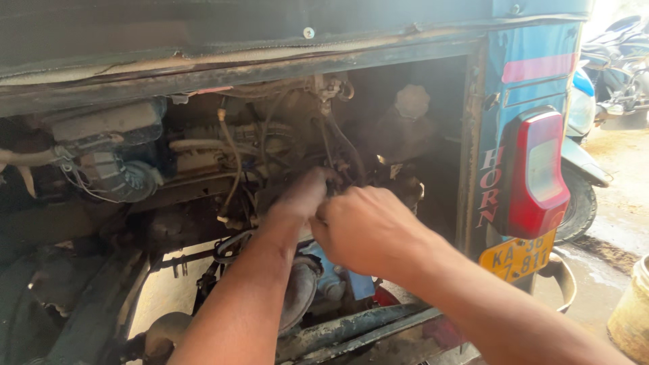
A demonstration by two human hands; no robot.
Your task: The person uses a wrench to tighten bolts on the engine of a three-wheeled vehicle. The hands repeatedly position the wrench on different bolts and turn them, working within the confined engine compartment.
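Both hands [304, 196] [368, 230] deep in grimy, oil-blackened engine [270, 149], tangled hoses

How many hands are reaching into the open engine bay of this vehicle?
2. The left hand is deeper among the hoses; the right hand is fisted just in front of it. Their fingertips are hidden.

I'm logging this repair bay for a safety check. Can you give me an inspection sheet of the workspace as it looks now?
Surface: open engine bay, grimy, dusty.
Job's things: engine parts at bay centre; what the fingers hold is hidden.
Clutter: pale bucket on wet ground.
Grips: left hand reaches into the bay; right hand fisted beside it.
Cables: hoses and wires hang loose across the engine.
Surroundings: red tail lamp, yellow plate, parked scooter.
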